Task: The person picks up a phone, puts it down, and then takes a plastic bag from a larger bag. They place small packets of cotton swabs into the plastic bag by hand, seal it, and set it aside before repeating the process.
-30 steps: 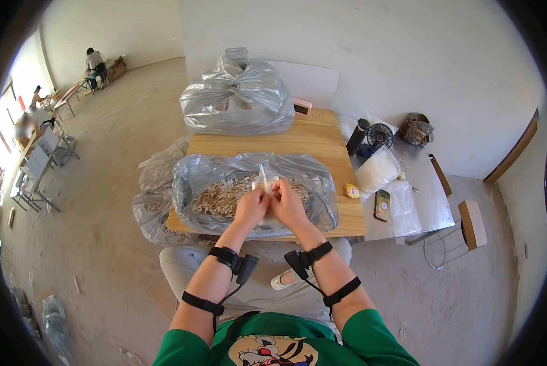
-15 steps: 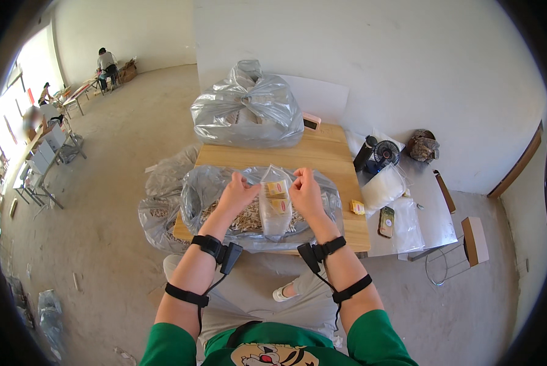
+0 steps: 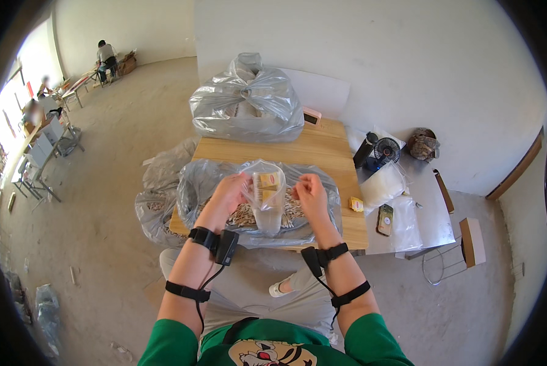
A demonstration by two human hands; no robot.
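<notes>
My left hand (image 3: 229, 190) is closed on the left edge of a clear plastic bag (image 3: 268, 221), whose mouth gapes toward me. Inside the bag are small yellow packets (image 3: 268, 180) with a red mark. Just to the right of it is my right hand (image 3: 312, 196), apart from the bag, its fingers loosely bent with nothing visible in them. Below both hands, a big grey plastic sack (image 3: 194, 183) lies spread open on the wooden table, holding many short pale stick-like pieces (image 3: 242, 215). The bag hides some of these pieces.
A full, knotted grey sack (image 3: 246, 110) stands at the back of the wooden table (image 3: 328, 152). Another yellow packet (image 3: 356, 204) lies at its right edge. The side table holds a phone (image 3: 384, 219), a small fan (image 3: 387, 149) and clear bags (image 3: 406, 229). People work far left.
My right hand has let go of the bag's edge. The bag has shifted slightly left with my left hand, and its mouth has opened wider.
</notes>
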